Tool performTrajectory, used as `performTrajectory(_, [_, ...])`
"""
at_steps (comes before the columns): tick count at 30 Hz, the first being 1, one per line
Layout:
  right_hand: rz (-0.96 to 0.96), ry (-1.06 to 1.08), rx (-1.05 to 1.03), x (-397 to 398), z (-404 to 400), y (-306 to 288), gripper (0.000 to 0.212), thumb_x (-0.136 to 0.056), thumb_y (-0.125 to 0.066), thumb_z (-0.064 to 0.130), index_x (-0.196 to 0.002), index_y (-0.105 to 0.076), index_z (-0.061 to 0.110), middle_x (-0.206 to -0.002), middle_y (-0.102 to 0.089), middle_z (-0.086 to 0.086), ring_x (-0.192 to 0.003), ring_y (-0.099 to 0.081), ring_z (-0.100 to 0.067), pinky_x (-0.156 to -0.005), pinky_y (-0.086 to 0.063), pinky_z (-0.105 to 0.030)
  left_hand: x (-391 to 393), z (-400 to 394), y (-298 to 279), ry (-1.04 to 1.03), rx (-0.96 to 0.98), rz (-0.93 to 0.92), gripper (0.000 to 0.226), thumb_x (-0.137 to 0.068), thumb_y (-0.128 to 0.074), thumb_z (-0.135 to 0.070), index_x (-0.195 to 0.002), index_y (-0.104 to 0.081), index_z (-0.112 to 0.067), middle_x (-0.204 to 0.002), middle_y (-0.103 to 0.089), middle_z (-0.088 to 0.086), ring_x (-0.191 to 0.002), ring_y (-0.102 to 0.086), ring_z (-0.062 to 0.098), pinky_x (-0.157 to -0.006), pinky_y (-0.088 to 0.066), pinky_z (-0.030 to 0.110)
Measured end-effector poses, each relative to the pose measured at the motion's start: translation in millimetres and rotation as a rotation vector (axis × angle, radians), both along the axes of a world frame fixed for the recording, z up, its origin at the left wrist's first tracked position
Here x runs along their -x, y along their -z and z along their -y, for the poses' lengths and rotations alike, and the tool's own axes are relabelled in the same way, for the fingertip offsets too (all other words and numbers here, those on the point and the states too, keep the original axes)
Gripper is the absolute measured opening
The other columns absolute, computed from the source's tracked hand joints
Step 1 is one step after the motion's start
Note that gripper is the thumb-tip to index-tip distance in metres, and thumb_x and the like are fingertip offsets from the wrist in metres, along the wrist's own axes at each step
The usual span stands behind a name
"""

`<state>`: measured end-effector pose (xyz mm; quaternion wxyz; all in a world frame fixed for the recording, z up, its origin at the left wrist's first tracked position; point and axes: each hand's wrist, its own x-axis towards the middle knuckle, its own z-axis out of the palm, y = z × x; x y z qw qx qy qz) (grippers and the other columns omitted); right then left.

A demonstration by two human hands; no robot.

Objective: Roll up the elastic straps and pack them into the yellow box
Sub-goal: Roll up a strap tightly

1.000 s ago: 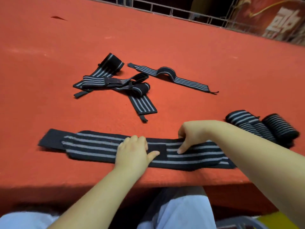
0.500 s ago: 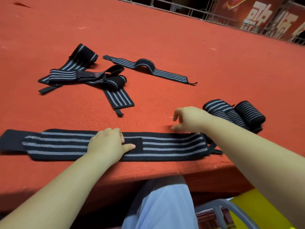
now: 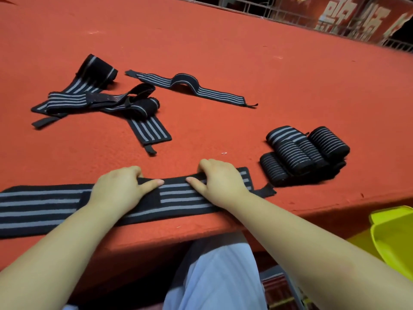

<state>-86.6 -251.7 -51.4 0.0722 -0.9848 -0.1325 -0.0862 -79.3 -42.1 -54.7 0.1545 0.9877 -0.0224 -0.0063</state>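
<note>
Strap: the long strap (image 3: 55,206) lies flat along the near edge of the red table (image 3: 290,70), a little nearer than half a second ago.
Left hand (image 3: 118,189): still on the strap's middle, fingers curled over its far edge, thumb flat on top.
Right hand (image 3: 220,179): has come down from above the table and now pinches the strap's far edge near its right end.
What it means: both hands hold the strap, so rolling can probably start from the right end.
Done rolls: rolled straps (image 3: 306,153) sit just right of the hands.
Still loose: a pile (image 3: 100,101) and one strap (image 3: 190,86) farther back.
Yellow box (image 3: 393,236): below the table, at the right.
</note>
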Motion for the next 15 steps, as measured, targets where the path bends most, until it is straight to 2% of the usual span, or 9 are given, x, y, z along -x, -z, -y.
performTrajectory(3, [-0.054,0.141,0.103,-4,22,0,0.046,-0.092,-0.041,0.059,-0.103,-0.05,0.015,-0.099,-0.065,-0.008,-0.095,-0.06,-0.031,-0.069,-0.033,-0.034,2,-12,2,-0.051,0.061,0.004,0.048,-0.078,-0.051,-0.068,-0.08,-0.054,-0.019,-0.085,-0.06,0.003,-0.081,-0.05,0.025,-0.07,-0.034,0.032])
performTrajectory(6, [-0.138,0.314,0.275,-16,41,-14,0.055,-0.091,-0.041,0.06,-0.118,-0.052,0.014,-0.11,-0.066,-0.01,-0.104,-0.061,-0.031,-0.073,-0.04,-0.034,3,-11,5,-0.054,0.067,0.036,0.048,-0.078,-0.052,-0.068,-0.079,-0.054,-0.02,-0.077,-0.053,-0.004,-0.077,-0.045,0.02,-0.069,-0.033,0.031])
performTrajectory(9, [-0.024,0.342,0.474,-24,47,-29,0.04,-0.091,-0.048,0.046,-0.113,-0.053,0.013,-0.116,-0.061,-0.009,-0.109,-0.055,-0.029,-0.085,-0.039,-0.035,3,-12,7,-0.056,0.068,0.083,0.047,-0.077,-0.054,-0.066,-0.077,-0.055,-0.02,-0.078,-0.052,-0.005,-0.078,-0.045,0.019,-0.071,-0.034,0.032])
performTrajectory(10, [0.016,0.325,0.479,-23,43,-30,0.04,-0.091,-0.048,0.047,-0.113,-0.053,0.014,-0.117,-0.059,-0.008,-0.111,-0.052,-0.029,-0.089,-0.037,-0.036,3,-12,8,-0.051,0.071,0.112,0.046,-0.076,-0.056,-0.065,-0.076,-0.054,-0.02,-0.078,-0.052,-0.005,-0.08,-0.046,0.019,-0.073,-0.036,0.033])
performTrajectory(12, [0.007,0.222,0.33,-14,26,-23,0.048,-0.09,-0.046,0.056,-0.117,-0.054,0.017,-0.117,-0.056,-0.007,-0.112,-0.049,-0.028,-0.093,-0.035,-0.038,5,-13,11,-0.025,0.093,0.198,0.042,-0.075,-0.061,-0.061,-0.076,-0.054,-0.02,-0.079,-0.051,-0.006,-0.082,-0.047,0.018,-0.079,-0.038,0.036])
performTrajectory(15, [-0.147,-0.052,-0.073,7,-17,-4,0.064,-0.081,-0.052,0.066,-0.125,-0.052,0.019,-0.121,-0.054,-0.004,-0.116,-0.047,-0.024,-0.1,-0.035,-0.038,11,-18,16,0.098,0.132,0.318,0.042,-0.075,-0.063,-0.059,-0.088,-0.061,-0.019,-0.088,-0.057,-0.005,-0.088,-0.053,0.022,-0.085,-0.039,0.039])
